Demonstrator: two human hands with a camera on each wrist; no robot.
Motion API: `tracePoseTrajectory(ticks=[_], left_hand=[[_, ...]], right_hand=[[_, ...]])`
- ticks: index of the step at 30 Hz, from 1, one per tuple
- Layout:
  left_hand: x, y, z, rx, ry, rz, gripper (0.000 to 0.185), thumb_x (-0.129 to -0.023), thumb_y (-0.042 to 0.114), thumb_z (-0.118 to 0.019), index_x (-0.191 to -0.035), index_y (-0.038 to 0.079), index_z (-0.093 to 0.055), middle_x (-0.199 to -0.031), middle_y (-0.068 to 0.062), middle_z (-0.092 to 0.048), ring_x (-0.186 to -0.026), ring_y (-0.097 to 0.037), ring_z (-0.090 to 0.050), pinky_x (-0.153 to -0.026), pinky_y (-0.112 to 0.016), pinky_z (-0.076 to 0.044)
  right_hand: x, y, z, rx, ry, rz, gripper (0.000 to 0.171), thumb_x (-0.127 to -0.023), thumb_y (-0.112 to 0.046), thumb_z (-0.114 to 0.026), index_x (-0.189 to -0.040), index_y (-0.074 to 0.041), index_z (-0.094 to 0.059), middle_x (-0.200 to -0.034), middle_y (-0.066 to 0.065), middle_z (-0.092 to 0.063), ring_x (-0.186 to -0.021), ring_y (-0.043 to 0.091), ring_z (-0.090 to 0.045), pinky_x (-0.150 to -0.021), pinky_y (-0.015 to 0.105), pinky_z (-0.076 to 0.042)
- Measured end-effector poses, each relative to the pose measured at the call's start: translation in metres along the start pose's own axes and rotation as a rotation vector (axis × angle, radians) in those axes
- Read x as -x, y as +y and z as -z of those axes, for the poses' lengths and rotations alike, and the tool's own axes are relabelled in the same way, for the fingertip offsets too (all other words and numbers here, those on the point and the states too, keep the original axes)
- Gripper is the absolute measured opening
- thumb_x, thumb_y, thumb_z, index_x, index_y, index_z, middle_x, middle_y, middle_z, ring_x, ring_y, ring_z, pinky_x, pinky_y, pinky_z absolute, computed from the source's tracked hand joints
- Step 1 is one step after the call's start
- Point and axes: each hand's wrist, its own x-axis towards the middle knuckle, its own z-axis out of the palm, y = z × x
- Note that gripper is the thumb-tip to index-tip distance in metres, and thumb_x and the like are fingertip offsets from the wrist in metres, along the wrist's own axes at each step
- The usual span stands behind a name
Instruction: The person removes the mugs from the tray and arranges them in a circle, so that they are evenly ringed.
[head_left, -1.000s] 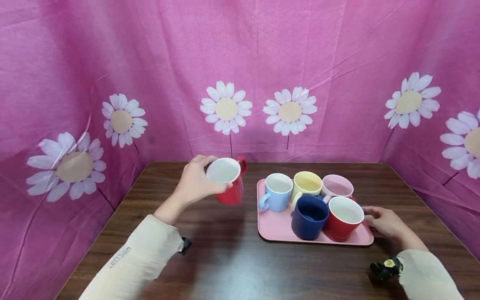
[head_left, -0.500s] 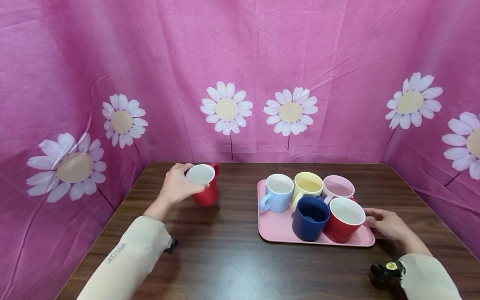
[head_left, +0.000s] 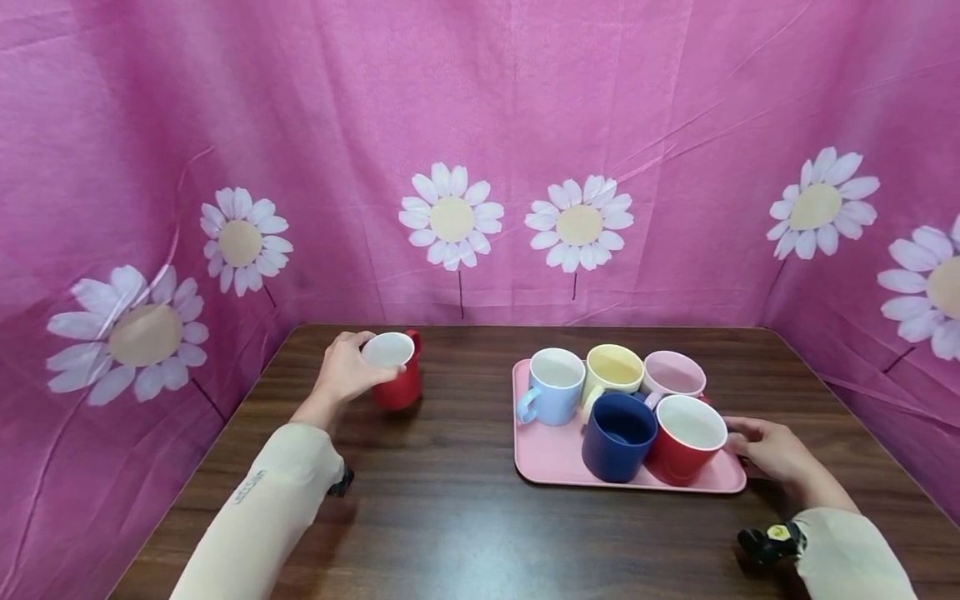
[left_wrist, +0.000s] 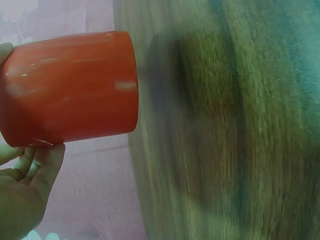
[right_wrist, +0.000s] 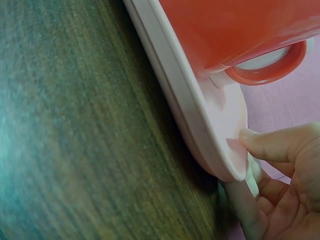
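My left hand [head_left: 347,371] grips a red mug [head_left: 394,380] with a white inside at the table's far left; in the left wrist view the red mug [left_wrist: 70,87] hangs just above the wood, fingers [left_wrist: 42,167] round its side. My right hand [head_left: 768,447] holds the right edge of a pink tray [head_left: 551,458]. In the right wrist view the thumb [right_wrist: 272,142] lies on the pink tray's rim [right_wrist: 190,105] with fingers underneath. On the tray stand a light blue mug [head_left: 553,386], a yellow mug [head_left: 614,367], a pink mug [head_left: 674,373], a navy mug [head_left: 619,436] and a second red mug [head_left: 686,436].
The dark wooden table [head_left: 465,517] is walled on three sides by pink cloth with daisies [head_left: 450,218]. Bare wood lies between the held mug and the tray and along the front edge.
My left hand has carried the red mug leftward and down, away from the tray toward the table's far left. The right hand has stayed on the tray edge.
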Motion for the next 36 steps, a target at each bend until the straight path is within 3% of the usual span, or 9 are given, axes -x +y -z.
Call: tracePoseTrajectory(ticks=[15, 36], left_hand=[[-0.018, -0.019, -0.017, 0.034, -0.031, 0.103, 0.069, -0.067, 0.038, -0.080, -0.118, -0.003, -0.059, -0.114, -0.022, -0.053, -0.103, -0.040, -0.051, -0.083, -0.051, -0.046], [-0.018, -0.031, -0.025, 0.041, -0.052, 0.110, 0.069, -0.070, 0.038, -0.079, -0.121, -0.002, -0.056, -0.116, -0.023, -0.051, -0.104, -0.041, -0.050, -0.085, -0.052, -0.045]], right_hand=[[-0.002, 0.000, 0.000, 0.020, 0.009, -0.025, 0.056, -0.095, -0.015, -0.058, -0.136, 0.015, -0.034, -0.119, 0.034, -0.053, -0.090, 0.023, -0.061, -0.074, 0.041, -0.055], [-0.001, 0.000, 0.000, 0.017, -0.006, -0.028, 0.058, -0.095, -0.016, -0.058, -0.136, 0.016, -0.033, -0.122, 0.037, -0.049, -0.093, 0.024, -0.060, -0.075, 0.041, -0.055]])
